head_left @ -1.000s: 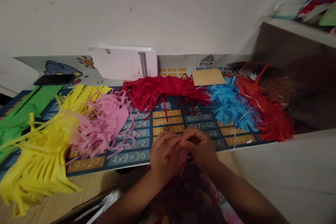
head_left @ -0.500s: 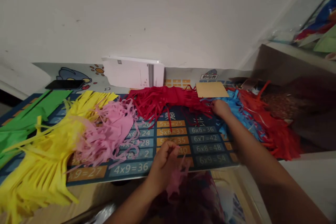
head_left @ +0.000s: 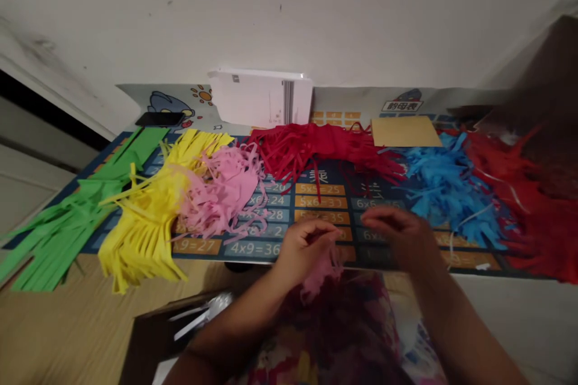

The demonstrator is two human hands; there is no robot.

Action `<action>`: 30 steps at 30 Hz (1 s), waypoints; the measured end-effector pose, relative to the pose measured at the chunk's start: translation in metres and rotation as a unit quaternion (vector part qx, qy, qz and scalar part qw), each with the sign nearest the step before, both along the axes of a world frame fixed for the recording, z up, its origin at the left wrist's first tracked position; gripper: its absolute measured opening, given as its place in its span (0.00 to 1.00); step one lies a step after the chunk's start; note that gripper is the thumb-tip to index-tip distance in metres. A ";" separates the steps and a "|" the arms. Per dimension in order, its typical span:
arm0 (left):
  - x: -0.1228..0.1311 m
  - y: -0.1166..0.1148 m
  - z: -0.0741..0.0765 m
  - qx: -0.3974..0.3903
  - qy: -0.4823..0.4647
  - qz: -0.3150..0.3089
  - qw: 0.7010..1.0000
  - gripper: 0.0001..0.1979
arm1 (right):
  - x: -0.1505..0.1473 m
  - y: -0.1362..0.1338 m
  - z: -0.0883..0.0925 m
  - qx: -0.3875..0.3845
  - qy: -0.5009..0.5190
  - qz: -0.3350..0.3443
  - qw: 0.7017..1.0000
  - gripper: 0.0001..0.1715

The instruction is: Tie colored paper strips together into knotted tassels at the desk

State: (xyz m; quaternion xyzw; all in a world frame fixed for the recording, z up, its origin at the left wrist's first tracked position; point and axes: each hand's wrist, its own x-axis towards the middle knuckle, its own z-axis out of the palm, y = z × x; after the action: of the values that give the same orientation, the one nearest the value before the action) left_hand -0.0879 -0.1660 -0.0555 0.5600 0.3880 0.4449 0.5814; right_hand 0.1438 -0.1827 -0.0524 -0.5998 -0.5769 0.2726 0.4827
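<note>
Close to the table's front edge, my left hand (head_left: 304,249) pinches a small tuft of pink fringed paper (head_left: 321,277), which hangs below the fingers. Just to its right is my right hand (head_left: 401,234), its fingers curled in a pinch; what they hold, if anything, is too small or blurred to make out. A pile of pink fringed paper (head_left: 226,195) lies left of my hands, against yellow fringed paper (head_left: 149,216). Crimson fringed paper (head_left: 316,147) stretches behind my hands. Blue fringed paper (head_left: 445,186) lies beyond my right hand.
Green paper strips (head_left: 85,210) overhang the table at left, near a dark phone (head_left: 160,118). A white box (head_left: 262,99) leans on the wall. A yellow card (head_left: 406,132) lies by the blue paper, red fringes (head_left: 533,204) at far right. A dark box (head_left: 158,319) sits below.
My right hand has moved back from beside the yellow card and blue paper to near my left hand. The left hand still holds the pink paper. The view has shifted.
</note>
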 end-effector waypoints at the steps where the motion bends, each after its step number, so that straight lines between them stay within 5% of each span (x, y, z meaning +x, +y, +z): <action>1: 0.001 -0.001 0.001 0.024 0.011 -0.001 1.000 0.09 | -0.019 -0.013 -0.006 -0.015 0.068 0.020 0.997 0.09; 4: 0.002 -0.003 0.004 0.115 0.048 0.006 0.992 0.05 | -0.057 -0.034 -0.020 -0.046 0.228 0.034 0.972 0.07; 8: 0.001 -0.008 0.007 0.177 0.088 0.007 0.980 0.02 | -0.068 -0.041 -0.026 -0.052 0.318 0.014 0.947 0.06; 21: 0.000 -0.016 0.010 0.298 0.132 0.008 0.945 0.03 | -0.073 -0.056 -0.020 0.017 0.210 -0.085 0.974 0.07; 30: 0.001 -0.016 0.012 0.299 0.148 0.005 0.943 0.04 | -0.070 -0.057 -0.026 0.065 0.215 -0.070 0.972 0.08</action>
State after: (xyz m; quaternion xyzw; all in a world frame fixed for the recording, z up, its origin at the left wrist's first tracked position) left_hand -0.0865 -0.1821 -0.0435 0.7658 0.3216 0.4550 0.3211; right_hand 0.0735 -0.2401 -0.0783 -0.5339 -0.4327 0.3226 0.6509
